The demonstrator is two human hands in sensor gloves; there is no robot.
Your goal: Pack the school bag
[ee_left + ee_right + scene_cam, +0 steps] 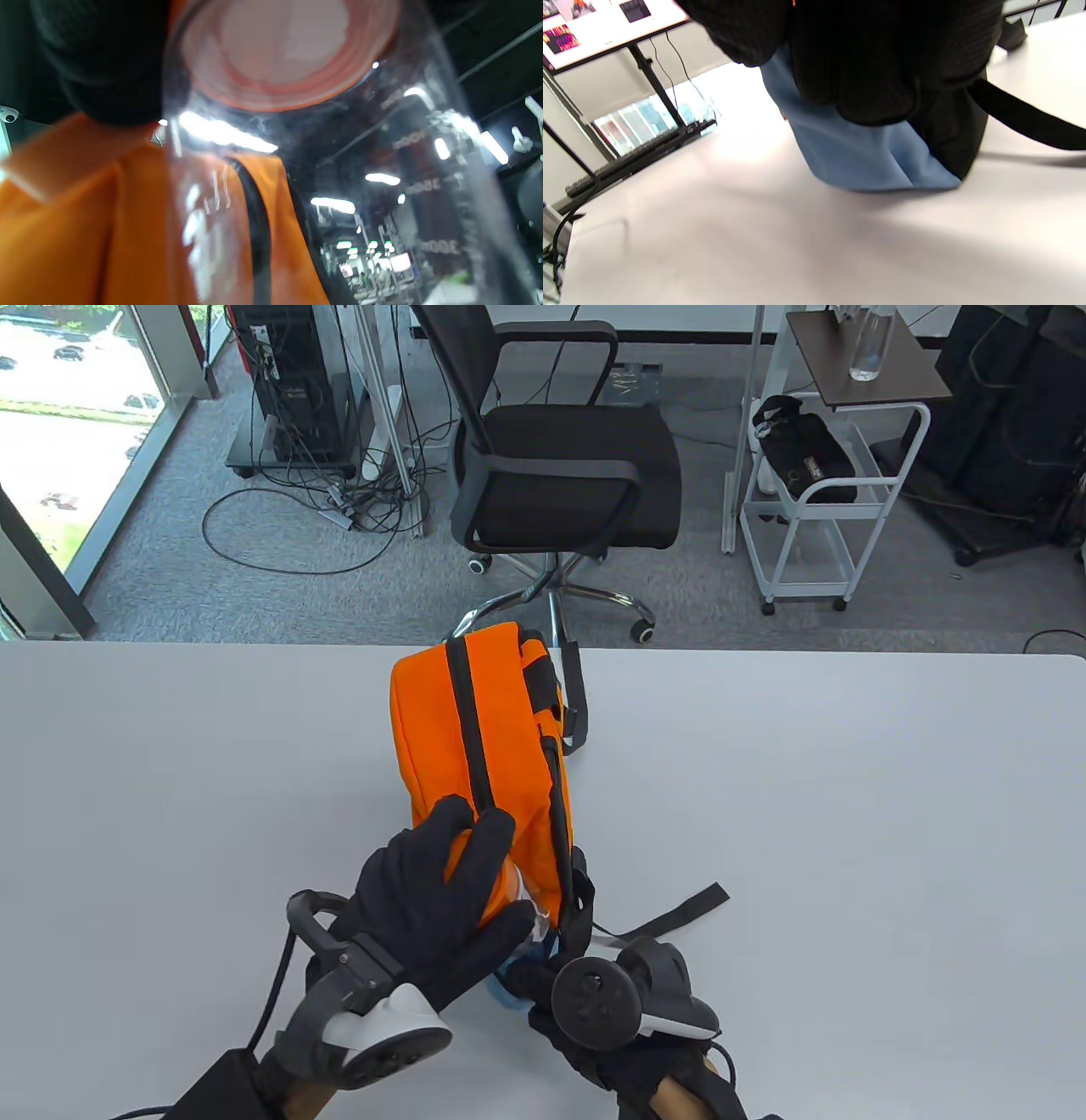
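Observation:
An orange school bag (433,721) with black zips and straps lies on the white table (848,814), its near end towards me. My left hand (441,882) lies over that near end and holds a clear bottle (519,909) against the bag. The left wrist view shows the bottle (382,169) close up, with printed volume marks, next to the orange bag (63,220). My right hand (543,984) sits just below and grips blue fabric (509,994) at the bag's near end. In the right wrist view its fingers (874,63) close over the blue fabric (857,152).
A loose black strap (679,908) trails right of the bag on the table; it also shows in the right wrist view (1031,123). Beyond the table's far edge stand a black office chair (560,466) and a white trolley (814,500).

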